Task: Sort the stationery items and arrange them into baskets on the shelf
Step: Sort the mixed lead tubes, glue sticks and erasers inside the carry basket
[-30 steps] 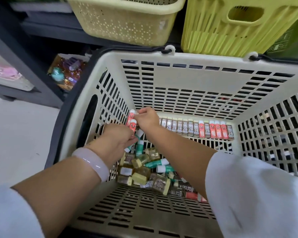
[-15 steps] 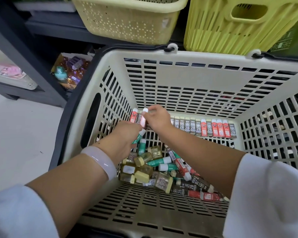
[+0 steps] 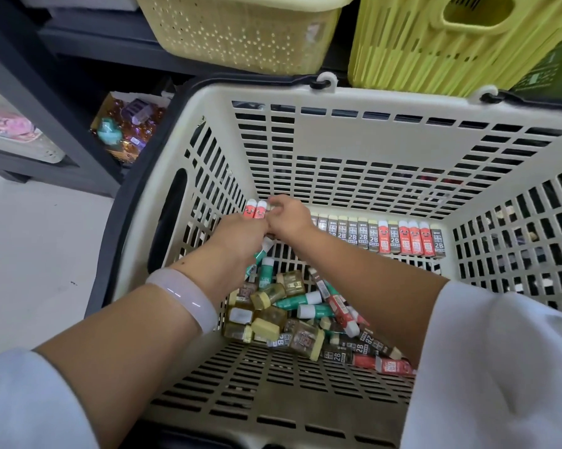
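standing red cases [image 3: 255, 209] upright at the row's left end, far wall of the cream basket [image 3: 354, 98]. head view: right hand [image 3: 287, 217] pinches one, long axis vertical, just right of them. left hand [image 3: 237, 236] is curled directly below, contents hidden. loose pile [image 3: 305, 311] lies nearer the person.

A pale smooth floor [image 3: 30, 254] spreads to the left. A dark grey shelf unit [image 3: 40, 102] stands at the far side, its lower bay in shadow.
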Tool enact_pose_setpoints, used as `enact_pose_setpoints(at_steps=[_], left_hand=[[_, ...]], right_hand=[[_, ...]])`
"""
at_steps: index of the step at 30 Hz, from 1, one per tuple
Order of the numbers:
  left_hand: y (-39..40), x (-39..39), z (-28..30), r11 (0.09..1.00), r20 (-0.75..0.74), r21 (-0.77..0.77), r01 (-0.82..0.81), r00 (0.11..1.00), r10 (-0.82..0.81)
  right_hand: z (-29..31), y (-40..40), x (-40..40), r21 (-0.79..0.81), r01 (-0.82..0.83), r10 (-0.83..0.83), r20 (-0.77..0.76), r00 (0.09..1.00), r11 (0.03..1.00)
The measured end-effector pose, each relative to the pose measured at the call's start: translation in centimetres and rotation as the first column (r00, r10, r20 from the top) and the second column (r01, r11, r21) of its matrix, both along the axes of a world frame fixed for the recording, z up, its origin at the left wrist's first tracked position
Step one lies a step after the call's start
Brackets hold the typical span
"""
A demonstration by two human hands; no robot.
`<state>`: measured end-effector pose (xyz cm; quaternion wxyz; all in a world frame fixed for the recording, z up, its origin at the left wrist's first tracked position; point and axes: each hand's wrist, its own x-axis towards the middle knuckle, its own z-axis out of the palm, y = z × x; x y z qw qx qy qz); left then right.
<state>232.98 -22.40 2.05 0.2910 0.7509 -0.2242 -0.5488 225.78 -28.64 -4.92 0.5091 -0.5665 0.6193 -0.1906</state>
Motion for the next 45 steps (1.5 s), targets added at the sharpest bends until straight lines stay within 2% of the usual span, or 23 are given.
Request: enact_pose_setpoints(at_steps=[2, 3, 5, 7, 10, 12, 13, 16, 17, 19, 21, 24, 27, 31, 33, 38, 41, 45], left_hand=[[0.1, -0.2, 0.3, 0.998, 0.029, -0.028, 0.053, 0.998, -0.052], [0.2, -0.4, 0.4, 0.995, 0.041, -0.034, 0.094, 0.995, -0.093], [0.4, -0.7, 0.6, 0.975, 0.066, -0.044, 0.217, 0.975, -0.214], [0.8, -1.1, 0.6, 0.916, 0.107, -0.040, 0.398, 0.914, -0.392], [1.8, -1.9, 0.4, 0.753, 0.180, 0.032, 0.657, 0.737, -0.651], [2.3, -2.8, 0.4, 0.641, 0.228, 0.070, 0.764, 0.613, -0.756], [2.4, -3.3, 0.4, 0.583, 0.264, 0.078, 0.809, 0.547, -0.795], [2.8, -4.5, 0.5, 0.379, 0.385, 0.140, 0.915, 0.303, -0.872], [3.0, -4.9, 0.4, 0.314, 0.405, 0.171, 0.934, 0.224, -0.887], [3.3, -5.5, 0.1, 0.202, 0.418, 0.233, 0.951, 0.089, -0.904], [3.5, -5.6, -0.2, 0.129, 0.418, 0.285, 0.950, -0.002, -0.908], [3.3, -5.2, -0.4, 0.088, 0.416, 0.310, 0.947, -0.052, -0.908], [3.0, -4.6, -0.5, 0.080, 0.400, 0.321, 0.944, -0.058, -0.915], [2.6, -4.1, -0.5, 0.037, 0.384, 0.358, 0.933, -0.112, -0.916], [2.3, -3.8, -0.4, 0.044, 0.396, 0.341, 0.939, -0.101, -0.913], [2.0, -3.8, -0.5, 0.044, 0.409, 0.331, 0.943, -0.101, -0.907], [2.0, -3.8, -0.6, 0.029, 0.404, 0.336, 0.941, -0.117, -0.907], [2.0, -4.0, -0.5, 0.037, 0.412, 0.323, 0.946, -0.106, -0.905]], right_hand=[[1.6, 0.1, -1.9, 0.054, -0.102, 0.099, 0.050, 0.994, 0.993], [2.5, 0.1, -3.2, 0.050, -0.157, 0.156, 0.017, 0.988, 0.986], [4.1, 0.5, -6.3, 0.028, -0.284, 0.285, -0.127, 0.950, 0.958], [5.5, 1.5, -9.6, 0.059, -0.422, 0.422, -0.261, 0.868, 0.905], [6.6, 3.7, -13.7, 0.176, -0.611, 0.616, -0.444, 0.651, 0.772], [6.6, 5.1, -15.6, 0.215, -0.686, 0.676, -0.520, 0.522, 0.695], [6.4, 5.7, -16.3, 0.210, -0.700, 0.677, -0.542, 0.498, 0.682], [5.6, 7.5, -16.6, 0.211, -0.690, 0.679, -0.512, 0.526, 0.693], [5.2, 8.0, -16.4, 0.227, -0.706, 0.700, -0.507, 0.502, 0.671], [4.3, 8.8, -15.8, 0.266, -0.768, 0.739, -0.568, 0.364, 0.583], [3.8, 9.6, -15.3, 0.306, -0.811, 0.738, -0.641, 0.212, 0.499], [3.2, 10.4, -14.9, 0.334, -0.852, 0.765, -0.634, 0.113, 0.402], [2.7, 10.7, -14.5, 0.329, -0.870, 0.775, -0.625, 0.091, 0.367], [2.9, 10.5, -14.7, 0.293, -0.881, 0.783, -0.609, 0.127, 0.371], [3.0, 10.5, -15.1, 0.306, -0.871, 0.813, -0.559, 0.161, 0.383], [3.1, 10.7, -15.3, 0.341, -0.851, 0.825, -0.538, 0.171, 0.399], [3.2, 10.7, -15.2, 0.399, -0.779, 0.850, -0.426, 0.310, 0.484], [2.7, 11.0, -14.9, 0.357, -0.784, 0.831, -0.443, 0.335, 0.507]])
